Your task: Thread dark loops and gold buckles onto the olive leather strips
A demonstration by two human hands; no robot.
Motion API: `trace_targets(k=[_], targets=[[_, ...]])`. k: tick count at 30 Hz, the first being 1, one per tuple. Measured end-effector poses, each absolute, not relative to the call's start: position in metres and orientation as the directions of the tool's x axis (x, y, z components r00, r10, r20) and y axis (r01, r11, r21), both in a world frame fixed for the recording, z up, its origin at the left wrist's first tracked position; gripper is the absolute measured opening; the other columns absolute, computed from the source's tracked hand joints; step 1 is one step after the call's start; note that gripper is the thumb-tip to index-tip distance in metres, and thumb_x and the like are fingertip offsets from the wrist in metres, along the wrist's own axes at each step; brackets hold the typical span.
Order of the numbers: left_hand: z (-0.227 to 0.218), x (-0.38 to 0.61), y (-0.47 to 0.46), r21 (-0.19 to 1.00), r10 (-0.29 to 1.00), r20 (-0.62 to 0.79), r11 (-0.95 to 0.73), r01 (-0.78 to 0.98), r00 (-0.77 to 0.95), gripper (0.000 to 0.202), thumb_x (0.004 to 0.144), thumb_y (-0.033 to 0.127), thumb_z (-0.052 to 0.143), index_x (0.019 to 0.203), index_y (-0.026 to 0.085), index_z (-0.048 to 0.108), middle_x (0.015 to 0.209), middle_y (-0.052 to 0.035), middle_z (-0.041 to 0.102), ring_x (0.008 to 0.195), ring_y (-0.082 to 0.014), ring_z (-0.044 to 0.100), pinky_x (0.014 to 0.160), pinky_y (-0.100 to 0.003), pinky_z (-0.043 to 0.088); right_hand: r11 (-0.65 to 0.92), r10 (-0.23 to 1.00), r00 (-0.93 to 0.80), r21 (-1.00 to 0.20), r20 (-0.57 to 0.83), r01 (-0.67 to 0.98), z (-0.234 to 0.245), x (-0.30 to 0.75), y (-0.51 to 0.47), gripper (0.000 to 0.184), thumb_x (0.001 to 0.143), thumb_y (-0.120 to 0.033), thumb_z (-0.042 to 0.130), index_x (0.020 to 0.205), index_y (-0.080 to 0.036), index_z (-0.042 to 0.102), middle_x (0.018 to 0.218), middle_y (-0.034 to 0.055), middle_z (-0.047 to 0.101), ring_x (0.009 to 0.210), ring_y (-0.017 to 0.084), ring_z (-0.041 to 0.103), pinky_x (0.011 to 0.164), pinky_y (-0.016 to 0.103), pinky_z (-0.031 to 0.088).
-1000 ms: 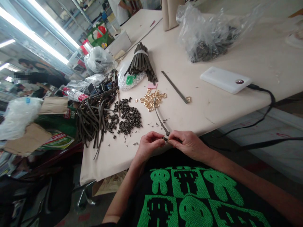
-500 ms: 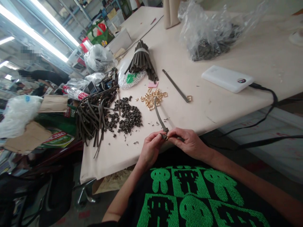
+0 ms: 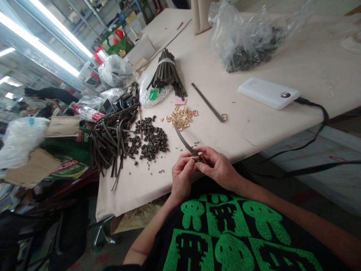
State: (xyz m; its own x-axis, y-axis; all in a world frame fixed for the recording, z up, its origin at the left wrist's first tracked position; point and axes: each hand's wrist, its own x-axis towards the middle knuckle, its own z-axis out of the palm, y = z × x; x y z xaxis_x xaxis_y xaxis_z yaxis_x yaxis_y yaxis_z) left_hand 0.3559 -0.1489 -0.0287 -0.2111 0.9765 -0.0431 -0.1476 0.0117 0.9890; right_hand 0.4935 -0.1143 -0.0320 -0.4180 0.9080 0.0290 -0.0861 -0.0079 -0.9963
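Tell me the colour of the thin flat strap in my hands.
The thin flat strap is dark olive-grey, best seen in the head view.

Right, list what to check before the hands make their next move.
1. Left hand gripping the strap near its end: ok.
2. Right hand at that same end: ok, close beside the left.
3. Fittings aligned at that end: cannot tell, the hands hide most of it.
4. Gold buckles apart from the dark loops: ok, separate piles.
5. Table free of scraps: not ok, small dark bits lie about.
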Motion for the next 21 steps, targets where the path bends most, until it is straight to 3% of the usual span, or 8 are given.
trace_targets(k=[6,10,15,21], targets=[[-0.032,0.355,-0.151,0.996,0.974,0.003,-0.022,-0.085,-0.226,0.013,0.085,0.032,0.067,0.087,0.024,0.078,0.115,-0.0041,0.059,0.114,-0.0205,0.055,0.105,-0.035,0.041,-0.030,0.918,-0.396,-0.998,-0.003,-0.062,-0.025,0.492,-0.116,0.038,0.080,-0.023,0.058,0.117,-0.016,0.053,0.084,0.0038,0.072,0.068,0.017,0.066,0.062,0.028,0.052],[-0.031,0.355,-0.152,0.997,0.967,0.057,-0.067,-0.034,-0.250,0.013,0.085,0.033,0.068,0.088,0.025,0.078,0.110,-0.0045,0.058,0.112,-0.0212,0.055,0.102,-0.034,0.043,0.019,0.920,-0.390,-0.999,0.030,-0.032,-0.021,0.492,-0.115,0.021,0.081,-0.023,0.055,0.101,-0.017,0.058,0.083,0.0038,0.070,0.071,0.017,0.064,0.062,0.027,0.050],[-0.031,0.355,-0.154,0.991,0.953,0.129,-0.129,0.018,-0.275,0.012,0.086,0.031,0.067,0.089,0.027,0.078,0.104,-0.0044,0.060,0.105,-0.0198,0.056,0.097,-0.032,0.046,0.107,0.887,-0.459,-0.991,0.056,0.086,-0.017,0.495,-0.113,0.009,0.083,-0.022,0.049,0.078,-0.019,0.056,0.064,-0.0020,0.057,0.058,0.014,0.053,0.053,0.025,0.041],[-0.028,0.350,-0.151,0.982,0.938,0.172,-0.138,0.133,-0.302,0.011,0.084,0.032,0.070,0.088,0.027,0.078,0.100,-0.0041,0.063,0.105,-0.0199,0.057,0.096,-0.032,0.046,0.103,0.901,-0.430,-0.991,0.056,0.089,-0.014,0.490,-0.116,0.014,0.086,-0.023,0.048,0.084,-0.019,0.061,0.059,-0.0036,0.052,0.055,0.013,0.049,0.052,0.025,0.039]])
